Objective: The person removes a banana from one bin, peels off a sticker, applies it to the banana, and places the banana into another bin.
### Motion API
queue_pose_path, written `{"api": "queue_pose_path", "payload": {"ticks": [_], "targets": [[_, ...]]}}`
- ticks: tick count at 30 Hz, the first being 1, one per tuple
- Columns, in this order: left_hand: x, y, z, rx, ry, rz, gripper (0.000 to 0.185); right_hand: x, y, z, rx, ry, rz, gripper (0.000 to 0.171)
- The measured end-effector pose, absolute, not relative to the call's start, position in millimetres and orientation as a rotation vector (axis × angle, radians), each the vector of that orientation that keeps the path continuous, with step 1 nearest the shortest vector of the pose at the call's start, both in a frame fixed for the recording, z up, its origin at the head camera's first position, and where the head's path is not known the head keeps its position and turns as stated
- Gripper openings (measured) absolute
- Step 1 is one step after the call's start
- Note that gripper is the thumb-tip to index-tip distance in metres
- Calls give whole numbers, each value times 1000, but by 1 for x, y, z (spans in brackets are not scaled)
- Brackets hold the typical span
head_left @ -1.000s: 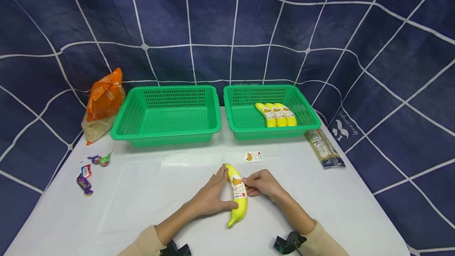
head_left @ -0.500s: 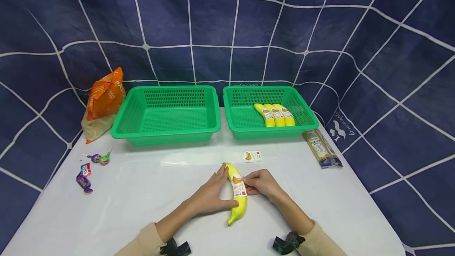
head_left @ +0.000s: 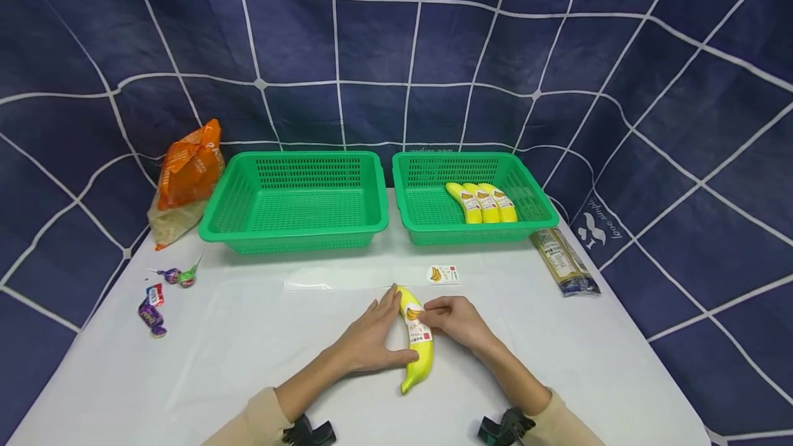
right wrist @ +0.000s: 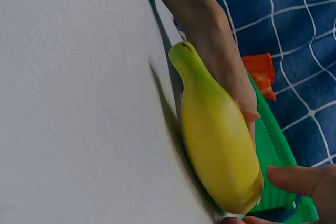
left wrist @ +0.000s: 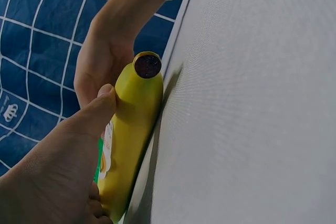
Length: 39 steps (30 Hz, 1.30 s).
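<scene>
A yellow banana [head_left: 421, 365] with a white label [head_left: 420, 333] lies on the white table in the head view, tilted slightly. My left hand [head_left: 372, 344] holds it from the left, thumb near the stem end and fingertips at the far end. From the right, my right hand [head_left: 460, 323] grips its side, with the thumb over the label. The left wrist view shows the left thumb [left wrist: 94, 111] against the banana and the label edge-on. In the right wrist view the right thumb [right wrist: 291, 179] is close beside the banana's far end; the other fingers are mostly cut off.
Behind stand two green baskets; the right one [head_left: 477, 232] holds three labelled bananas [head_left: 482, 206], the left [head_left: 297, 234] none. A backing strip [head_left: 347, 278] with one label [head_left: 443, 274] lies before them. Candies [head_left: 151, 315] and an orange bag [head_left: 188, 171] are left, a packet [head_left: 565, 263] right.
My right thumb has moved from the label's right edge left onto the label. The left hand keeps its hold and the banana stays in place; the head view has shifted slightly.
</scene>
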<state>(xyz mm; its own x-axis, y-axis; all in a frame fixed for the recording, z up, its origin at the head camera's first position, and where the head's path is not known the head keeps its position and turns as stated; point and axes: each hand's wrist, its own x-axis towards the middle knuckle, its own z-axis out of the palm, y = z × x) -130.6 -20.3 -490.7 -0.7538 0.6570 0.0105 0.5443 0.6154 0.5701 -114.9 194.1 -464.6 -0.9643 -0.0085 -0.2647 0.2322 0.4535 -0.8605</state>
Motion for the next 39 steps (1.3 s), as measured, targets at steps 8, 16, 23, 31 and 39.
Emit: {"api": "queue_pose_path", "payload": {"ticks": [8, 16, 23, 31, 39], "targets": [[-130, -19, -490, 1019, 2660, 825, 116, -112, 186, -456, 114, 2649, -1280, 51], [-127, -19, -490, 1003, 2669, 817, 116, -110, 183, -456, 111, 2690, -1229, 50], [-125, -16, -486, 1008, 2645, 821, 114, -108, 185, -457, 137, 2694, -1217, 48], [-151, -7, -461, 979, 2685, 936, 112, -110, 187, -457, 119, 2695, -1247, 47], [-203, 8, -434, 790, 2701, 1092, 111, -110, 184, -457, 134, 2657, -1278, 49]]}}
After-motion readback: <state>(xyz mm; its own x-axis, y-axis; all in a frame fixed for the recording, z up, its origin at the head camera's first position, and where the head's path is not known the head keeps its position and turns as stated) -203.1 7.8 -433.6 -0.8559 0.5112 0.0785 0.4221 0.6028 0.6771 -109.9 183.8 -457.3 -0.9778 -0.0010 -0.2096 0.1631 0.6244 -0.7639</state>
